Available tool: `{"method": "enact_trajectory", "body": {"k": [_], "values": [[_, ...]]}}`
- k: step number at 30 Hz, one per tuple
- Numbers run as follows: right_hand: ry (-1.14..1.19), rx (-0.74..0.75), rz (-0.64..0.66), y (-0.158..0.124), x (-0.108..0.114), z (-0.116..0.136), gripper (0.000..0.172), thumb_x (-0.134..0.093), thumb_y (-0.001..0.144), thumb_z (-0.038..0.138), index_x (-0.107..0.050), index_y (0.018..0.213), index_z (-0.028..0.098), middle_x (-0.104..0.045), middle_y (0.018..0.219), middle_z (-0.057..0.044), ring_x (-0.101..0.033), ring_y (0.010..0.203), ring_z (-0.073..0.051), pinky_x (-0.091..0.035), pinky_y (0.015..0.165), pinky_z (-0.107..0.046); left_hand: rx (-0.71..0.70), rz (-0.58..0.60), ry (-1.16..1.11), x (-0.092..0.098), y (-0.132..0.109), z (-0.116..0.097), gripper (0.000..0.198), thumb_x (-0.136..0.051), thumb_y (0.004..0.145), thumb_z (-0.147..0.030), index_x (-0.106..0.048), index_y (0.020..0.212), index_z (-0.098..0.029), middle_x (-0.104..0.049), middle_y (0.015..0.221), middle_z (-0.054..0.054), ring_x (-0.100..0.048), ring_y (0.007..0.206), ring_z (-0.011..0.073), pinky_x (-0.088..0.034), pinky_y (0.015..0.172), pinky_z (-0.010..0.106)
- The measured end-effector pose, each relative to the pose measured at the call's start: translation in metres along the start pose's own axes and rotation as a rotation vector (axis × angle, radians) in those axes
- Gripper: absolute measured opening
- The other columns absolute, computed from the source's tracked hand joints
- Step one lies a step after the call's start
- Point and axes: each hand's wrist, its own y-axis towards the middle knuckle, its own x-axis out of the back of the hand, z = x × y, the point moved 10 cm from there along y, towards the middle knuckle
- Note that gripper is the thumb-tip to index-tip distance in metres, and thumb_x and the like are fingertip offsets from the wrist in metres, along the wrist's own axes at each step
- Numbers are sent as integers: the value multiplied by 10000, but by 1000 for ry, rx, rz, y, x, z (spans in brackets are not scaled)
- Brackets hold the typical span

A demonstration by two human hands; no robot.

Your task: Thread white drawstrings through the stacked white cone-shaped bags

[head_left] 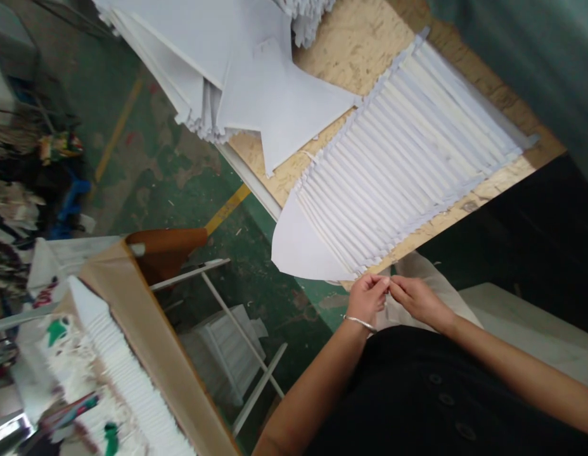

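My left hand [369,296], with a silver bracelet at the wrist, is at the table's near corner with its fingers pinched together. My right hand [417,300] meets it fingertip to fingertip, also pinched. Anything between the fingers is too small to make out. Just beyond my hands lies a long row of overlapping white pieces [393,152], fanned like shingles across the board. The nearest white piece [306,244] shows its whole flat face, with a rounded end jutting past the table edge.
Larger white sheets [284,107] are stacked at the table's far left. The wooden tabletop [351,38] shows between the stacks. At lower left stands a brown-edged bin or table [156,335] with white pieces and scraps, beside a metal frame [237,329]. Green fabric [522,50] hangs upper right.
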Motion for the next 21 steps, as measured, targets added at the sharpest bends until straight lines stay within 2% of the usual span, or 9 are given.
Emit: {"method": "enact_trajectory", "body": {"k": [6,10,12,15,17,19,20,21], "values": [[-56,6,56,0,-13,8,510,-375,960,580,-451,641,188,-457,568,8,-413,558,-120,-289,531,-247,104,15,-334,10,-5,14,447,-841,573,-404,-494,707,-157,-448,548,-76,-268,401,0,-153,406,158],[-170,62,95,-1,-24,14,470,-389,964,559,-480,678,197,-502,598,1,-438,572,-130,-301,550,-255,205,28,-375,17,-9,27,435,-818,605,-418,-487,711,-157,-424,549,-84,-234,380,1,-145,396,157],[-205,71,102,-3,-28,15,460,-406,957,562,-482,685,199,-511,603,2,-452,572,-133,-308,545,-254,197,31,-340,20,-11,30,433,-772,659,-480,-487,711,-158,-417,546,-82,-224,372,3,-139,391,159],[-179,61,73,-8,-27,17,448,-410,957,566,-479,705,202,-520,618,-1,-486,591,-140,-346,546,-250,24,-52,-143,34,-13,20,476,-567,808,-621,-541,744,-150,-416,540,-65,-240,373,21,-164,388,173],[-137,57,42,-12,-22,22,414,-406,963,553,-518,775,201,-564,678,-13,-530,641,-153,-398,585,-255,-174,-120,94,40,-20,3,532,-420,886,-640,-612,864,-145,-483,590,-31,-361,424,56,-281,415,192],[-74,65,59,-15,-21,30,365,-439,954,536,-555,885,197,-616,771,-32,-574,713,-168,-443,643,-267,-362,-151,333,37,-32,-13,551,-327,939,-602,-631,1048,-156,-615,778,36,-556,626,116,-458,568,242],[-37,74,90,-18,-22,34,348,-465,945,527,-561,923,193,-632,808,-40,-587,743,-173,-458,666,-272,-436,-157,429,33,-38,-17,550,-292,958,-574,-613,1129,-162,-654,926,74,-616,796,150,-508,703,280],[-3,84,126,-20,-24,37,336,-489,936,516,-563,937,189,-639,828,-45,-592,759,-174,-464,677,-274,-493,-163,507,30,-44,-20,550,-262,973,-548,-587,1194,-163,-653,1079,106,-620,973,179,-508,844,318]]}}
